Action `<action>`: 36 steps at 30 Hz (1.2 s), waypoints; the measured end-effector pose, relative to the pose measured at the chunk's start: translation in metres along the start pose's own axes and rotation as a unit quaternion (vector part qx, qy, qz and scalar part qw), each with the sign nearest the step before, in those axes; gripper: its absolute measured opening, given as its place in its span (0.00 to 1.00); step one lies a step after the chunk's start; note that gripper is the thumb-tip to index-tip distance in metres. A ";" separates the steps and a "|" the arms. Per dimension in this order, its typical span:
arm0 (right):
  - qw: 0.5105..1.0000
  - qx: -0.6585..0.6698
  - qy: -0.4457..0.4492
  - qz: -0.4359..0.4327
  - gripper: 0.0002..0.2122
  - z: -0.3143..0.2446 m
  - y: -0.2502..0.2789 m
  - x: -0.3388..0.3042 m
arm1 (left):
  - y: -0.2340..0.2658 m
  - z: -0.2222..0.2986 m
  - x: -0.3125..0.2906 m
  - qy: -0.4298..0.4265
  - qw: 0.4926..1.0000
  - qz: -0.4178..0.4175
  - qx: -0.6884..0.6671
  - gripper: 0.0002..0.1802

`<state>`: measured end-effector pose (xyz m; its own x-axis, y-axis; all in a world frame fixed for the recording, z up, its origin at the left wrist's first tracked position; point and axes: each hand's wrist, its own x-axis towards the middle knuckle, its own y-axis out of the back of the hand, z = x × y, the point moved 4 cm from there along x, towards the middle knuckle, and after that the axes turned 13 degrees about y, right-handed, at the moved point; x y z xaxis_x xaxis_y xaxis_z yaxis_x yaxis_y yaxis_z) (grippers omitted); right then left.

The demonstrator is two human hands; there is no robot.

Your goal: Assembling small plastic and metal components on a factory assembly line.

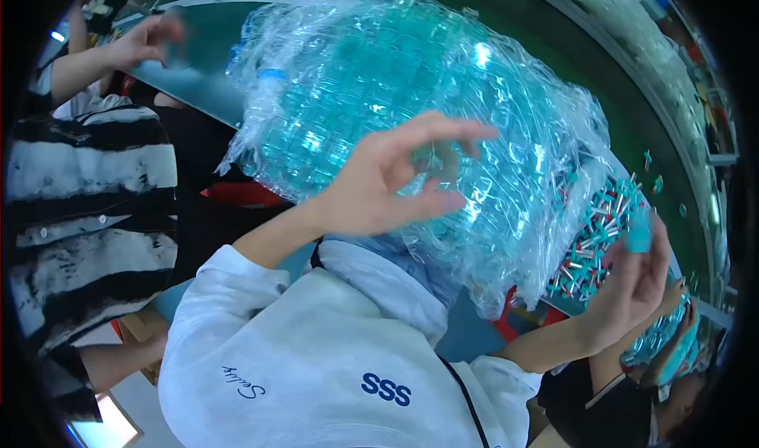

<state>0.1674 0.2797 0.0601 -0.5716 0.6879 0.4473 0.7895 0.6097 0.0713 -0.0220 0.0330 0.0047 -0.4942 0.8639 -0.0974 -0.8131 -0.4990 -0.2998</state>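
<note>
A large transparent plastic bag (pixel 379 92), full of teal see-through plastic pieces in rows, lies in front of me. My left hand (pixel 387 175) is over its near side, thumb and fingers apart, with no held thing visible between them. To the right, my right hand (pixel 632 282) is raised beside a pile of small parts (pixel 589 246) in teal, red and silver. A small teal plastic piece (pixel 639 231) is pinched at its fingertips; motion blurs its exact shape.
A green conveyor belt (pixel 664 124) with a metal edge curves behind the bag, with a few loose parts on it. At left, a person in a striped top (pixel 95 171) works with one hand raised. Another person's hands (pixel 672 329) hold teal pieces at lower right.
</note>
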 end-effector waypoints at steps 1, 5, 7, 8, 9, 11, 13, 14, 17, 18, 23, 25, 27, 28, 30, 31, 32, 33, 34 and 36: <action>0.998 0.001 0.015 -0.054 0.26 -0.016 -0.023 -0.009 | -0.008 0.005 -0.004 -0.016 0.997 -0.004 0.077 0.35; 0.983 0.010 0.060 -0.173 0.13 -0.040 -0.050 -0.042 | -0.028 0.002 -0.013 -0.129 0.981 -0.029 0.143 0.37; 0.990 -0.011 0.061 -0.127 0.13 -0.040 -0.050 -0.054 | -0.030 0.005 -0.012 -0.139 0.974 -0.055 0.168 0.35; 0.991 -0.007 0.062 -0.122 0.14 -0.041 -0.049 -0.057 | -0.033 0.007 -0.012 -0.151 0.965 -0.072 0.199 0.34; 0.991 0.005 0.060 -0.121 0.14 -0.040 -0.050 -0.059 | -0.034 0.007 -0.013 -0.148 0.966 -0.072 0.197 0.34; 0.985 0.006 0.099 -0.144 0.14 -0.035 -0.058 -0.058 | -0.037 0.008 -0.017 -0.166 0.963 -0.063 0.202 0.30; 0.974 0.034 0.166 -0.152 0.13 -0.035 -0.061 -0.061 | -0.040 0.008 -0.017 -0.165 0.964 -0.062 0.200 0.30; 0.965 0.044 0.200 -0.161 0.13 -0.035 -0.063 -0.060 | -0.041 0.009 -0.017 -0.164 0.964 -0.059 0.202 0.30; 0.945 0.026 0.256 -0.200 0.14 -0.032 -0.060 -0.059 | -0.043 0.006 -0.016 -0.164 0.965 -0.050 0.196 0.30; 0.946 0.028 0.255 -0.200 0.14 -0.033 -0.060 -0.060 | -0.043 0.006 -0.017 -0.162 0.966 -0.049 0.197 0.30; 0.943 0.009 0.260 -0.205 0.13 -0.034 -0.055 -0.064 | -0.048 0.002 -0.020 -0.175 0.959 -0.053 0.215 0.30; 0.942 0.005 0.265 -0.203 0.13 -0.034 -0.055 -0.065 | -0.050 -0.001 -0.020 -0.182 0.958 -0.049 0.217 0.30; 0.941 0.000 0.270 -0.202 0.13 -0.033 -0.054 -0.067 | -0.052 -0.003 -0.020 -0.190 0.956 -0.047 0.219 0.30; 0.944 0.010 0.266 -0.195 0.13 -0.031 -0.053 -0.069 | -0.053 -0.004 -0.020 -0.186 0.959 -0.055 0.208 0.29; 0.946 0.020 0.261 -0.190 0.13 -0.028 -0.052 -0.072 | -0.053 -0.005 -0.019 -0.181 0.962 -0.064 0.196 0.29; 0.948 0.028 0.256 -0.185 0.13 -0.026 -0.051 -0.073 | -0.054 -0.005 -0.018 -0.174 0.961 -0.073 0.202 0.29; 0.950 0.035 0.252 -0.181 0.13 -0.024 -0.051 -0.073 | -0.054 -0.007 -0.017 -0.167 0.960 -0.082 0.208 0.29; 0.950 0.035 0.249 -0.182 0.13 -0.023 -0.050 -0.073 | -0.055 -0.008 -0.018 -0.165 0.961 -0.081 0.207 0.29; 0.950 0.040 0.246 -0.190 0.12 -0.021 -0.050 -0.072 | -0.057 -0.009 -0.018 -0.165 0.963 -0.074 0.198 0.29; 0.949 0.044 0.241 -0.199 0.12 -0.019 -0.051 -0.072 | -0.058 -0.010 -0.018 -0.164 0.966 -0.067 0.188 0.30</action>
<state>0.1729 0.1917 0.0410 -0.6350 0.1501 0.7578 0.4993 0.8283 0.2543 0.0374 0.0472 0.0143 -0.3980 0.8848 0.2425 -0.9000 -0.4278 0.0838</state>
